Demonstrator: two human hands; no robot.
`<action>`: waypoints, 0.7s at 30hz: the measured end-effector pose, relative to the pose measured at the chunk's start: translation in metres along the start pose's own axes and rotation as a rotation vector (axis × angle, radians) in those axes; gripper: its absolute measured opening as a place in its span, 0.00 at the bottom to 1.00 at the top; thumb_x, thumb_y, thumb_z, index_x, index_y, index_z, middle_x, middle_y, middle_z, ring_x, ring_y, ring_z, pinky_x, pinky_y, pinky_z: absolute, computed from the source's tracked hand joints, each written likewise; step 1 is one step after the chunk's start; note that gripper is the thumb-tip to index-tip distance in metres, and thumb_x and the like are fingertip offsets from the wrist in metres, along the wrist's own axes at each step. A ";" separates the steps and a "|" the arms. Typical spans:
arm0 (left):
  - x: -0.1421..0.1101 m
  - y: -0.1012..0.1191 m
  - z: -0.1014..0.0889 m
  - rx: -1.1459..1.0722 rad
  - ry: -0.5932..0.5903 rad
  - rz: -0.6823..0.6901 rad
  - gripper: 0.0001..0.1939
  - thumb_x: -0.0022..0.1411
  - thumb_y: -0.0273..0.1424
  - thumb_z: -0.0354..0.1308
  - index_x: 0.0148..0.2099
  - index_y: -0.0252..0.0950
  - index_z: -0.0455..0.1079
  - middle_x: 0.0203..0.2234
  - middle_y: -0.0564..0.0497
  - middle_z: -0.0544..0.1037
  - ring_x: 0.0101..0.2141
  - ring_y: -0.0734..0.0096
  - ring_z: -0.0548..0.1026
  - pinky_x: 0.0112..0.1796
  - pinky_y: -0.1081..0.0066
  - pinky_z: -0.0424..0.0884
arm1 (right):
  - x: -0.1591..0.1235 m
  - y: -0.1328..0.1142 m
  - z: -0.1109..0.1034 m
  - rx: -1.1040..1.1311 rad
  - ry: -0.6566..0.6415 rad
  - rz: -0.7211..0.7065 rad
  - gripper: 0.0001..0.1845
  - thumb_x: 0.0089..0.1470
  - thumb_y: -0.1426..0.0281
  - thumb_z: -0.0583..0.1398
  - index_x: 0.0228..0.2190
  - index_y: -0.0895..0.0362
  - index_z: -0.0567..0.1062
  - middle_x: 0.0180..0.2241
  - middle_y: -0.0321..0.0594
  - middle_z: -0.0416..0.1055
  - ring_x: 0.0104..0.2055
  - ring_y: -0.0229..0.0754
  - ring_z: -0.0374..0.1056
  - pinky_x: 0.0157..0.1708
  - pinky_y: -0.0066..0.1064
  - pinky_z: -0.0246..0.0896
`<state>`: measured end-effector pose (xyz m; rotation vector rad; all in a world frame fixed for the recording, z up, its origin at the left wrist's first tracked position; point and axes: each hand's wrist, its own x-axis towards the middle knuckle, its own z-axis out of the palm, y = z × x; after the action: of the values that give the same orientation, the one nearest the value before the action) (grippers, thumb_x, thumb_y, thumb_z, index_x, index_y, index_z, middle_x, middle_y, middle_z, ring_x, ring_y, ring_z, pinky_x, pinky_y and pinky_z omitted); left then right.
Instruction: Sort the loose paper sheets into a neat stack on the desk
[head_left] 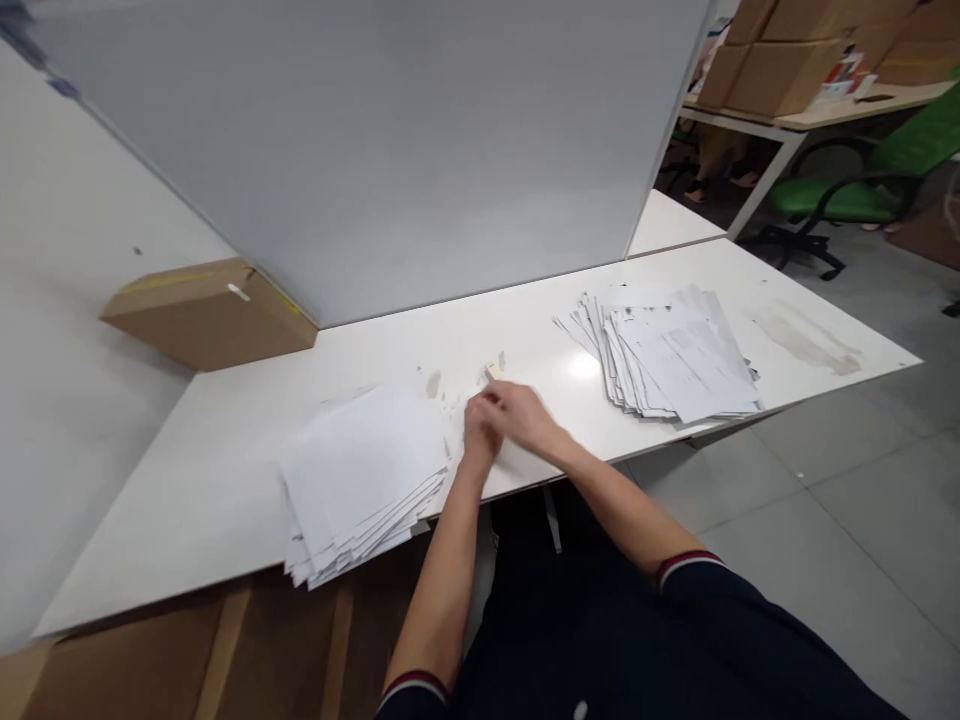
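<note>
Head view, hands (501, 415) together over white table (240, 440), gray panel (435, 150) behind.

Hands (501, 418) between two paper stacks (367, 470) on table (540, 345).

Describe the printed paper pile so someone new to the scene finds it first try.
Start at the big grey panel rising at the back of the white desk. In front of its lower right corner, find the fanned, uneven pile. Its top sheets show print; the other pile, on the person's left, looks blank on top.
</note>
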<state>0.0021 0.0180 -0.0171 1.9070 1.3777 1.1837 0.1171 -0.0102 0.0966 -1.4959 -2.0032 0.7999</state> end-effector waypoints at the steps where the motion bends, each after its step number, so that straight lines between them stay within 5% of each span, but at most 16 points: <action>1: 0.000 0.001 0.000 0.032 -0.005 0.013 0.22 0.55 0.22 0.49 0.50 0.41 0.71 0.40 0.45 0.71 0.45 0.58 0.65 0.50 0.56 0.60 | -0.009 0.020 -0.021 -0.033 0.085 0.063 0.12 0.59 0.65 0.50 0.38 0.56 0.70 0.40 0.42 0.71 0.41 0.43 0.66 0.42 0.33 0.58; 5: -0.002 0.003 0.001 0.225 -0.005 0.072 0.30 0.52 0.16 0.44 0.53 0.43 0.69 0.41 0.46 0.70 0.45 0.61 0.65 0.50 0.59 0.61 | -0.042 0.109 -0.096 -0.415 0.538 0.436 0.18 0.57 0.65 0.53 0.47 0.61 0.67 0.51 0.56 0.63 0.52 0.53 0.58 0.46 0.41 0.54; 7: -0.002 0.002 0.001 0.248 -0.002 0.081 0.31 0.51 0.16 0.43 0.54 0.44 0.68 0.40 0.46 0.70 0.44 0.61 0.66 0.50 0.60 0.62 | -0.052 0.145 -0.117 -0.559 0.520 0.585 0.22 0.53 0.63 0.58 0.47 0.64 0.67 0.51 0.60 0.62 0.54 0.56 0.56 0.46 0.42 0.54; 9: -0.003 0.000 0.001 0.261 -0.002 0.087 0.32 0.50 0.15 0.43 0.54 0.44 0.68 0.40 0.46 0.70 0.44 0.61 0.66 0.50 0.60 0.62 | -0.057 0.167 -0.125 -0.593 0.370 0.645 0.21 0.52 0.60 0.58 0.42 0.64 0.70 0.47 0.59 0.66 0.50 0.56 0.60 0.42 0.40 0.56; 11: -0.003 0.000 0.001 0.271 0.003 0.092 0.33 0.49 0.14 0.43 0.54 0.44 0.68 0.40 0.46 0.70 0.44 0.61 0.65 0.50 0.60 0.62 | -0.058 0.177 -0.125 -0.594 0.261 0.640 0.19 0.55 0.60 0.54 0.36 0.64 0.73 0.40 0.57 0.70 0.45 0.54 0.65 0.38 0.38 0.58; 15: -0.003 0.000 0.001 0.287 0.010 0.100 0.33 0.49 0.14 0.43 0.54 0.42 0.68 0.40 0.46 0.70 0.44 0.61 0.65 0.49 0.60 0.63 | -0.054 0.177 -0.120 -0.632 0.273 0.645 0.19 0.58 0.68 0.48 0.36 0.64 0.76 0.37 0.58 0.73 0.40 0.53 0.69 0.36 0.37 0.58; 21: -0.003 0.000 0.000 0.278 0.034 0.093 0.32 0.51 0.15 0.43 0.55 0.42 0.67 0.41 0.46 0.70 0.44 0.63 0.66 0.49 0.61 0.64 | -0.053 0.155 -0.115 -0.502 0.482 0.515 0.18 0.58 0.70 0.49 0.37 0.64 0.76 0.34 0.56 0.74 0.36 0.50 0.70 0.35 0.36 0.58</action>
<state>0.0021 0.0150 -0.0186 2.1710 1.5544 1.1191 0.3146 -0.0099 0.0629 -2.2828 -1.5245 0.0643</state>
